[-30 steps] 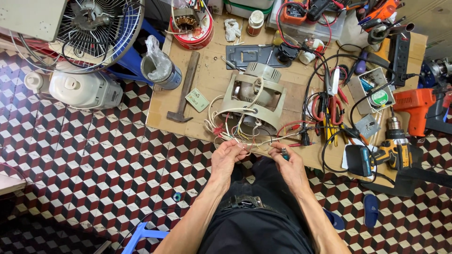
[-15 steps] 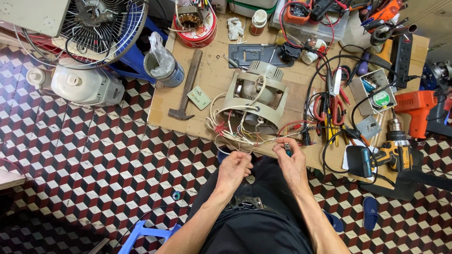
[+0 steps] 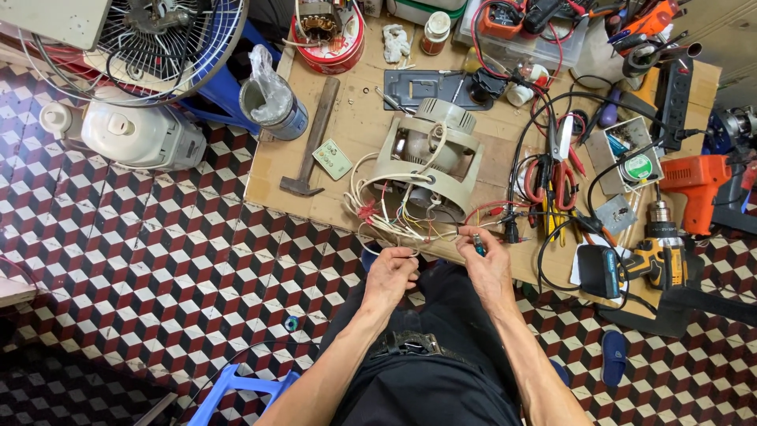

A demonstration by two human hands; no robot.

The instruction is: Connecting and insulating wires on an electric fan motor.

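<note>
Bundle of thin wires [image 3: 394, 225], white, yellow and red, spilling from the front of a beige fan motor housing [image 3: 430, 162] over the near edge of the cardboard-covered work board [image 3: 355, 126]. Landmark for everything else: that housing, lying tilted at the middle of the board.

Just in front of the housing, past the board's edge: left hand [image 3: 390, 276], fingers curled and pinched on loose wire ends from the bundle. Beside it, right hand [image 3: 489, 264], fingers closed round a small blue-tipped tool [image 3: 479, 246], held up at the wire ends; exact kind too small to tell. Hands near each other, not touching.

Left of the housing: small green circuit board [image 3: 333, 158], then a hammer [image 3: 309, 143] lying flat, then a metal can [image 3: 272, 102] stuffed with clear plastic. Behind the housing: dark grey plate [image 3: 426, 87] and a round red tin [image 3: 327, 35]. Right of the housing: red-handled pliers [image 3: 552, 177] among tangled black cables, farther right an orange power tool [image 3: 698, 193] and a yellow cordless drill [image 3: 658, 252]. Far left, off the board, on the checked floor: white fan base [image 3: 130, 134] and wire fan guard [image 3: 150, 39].
</note>
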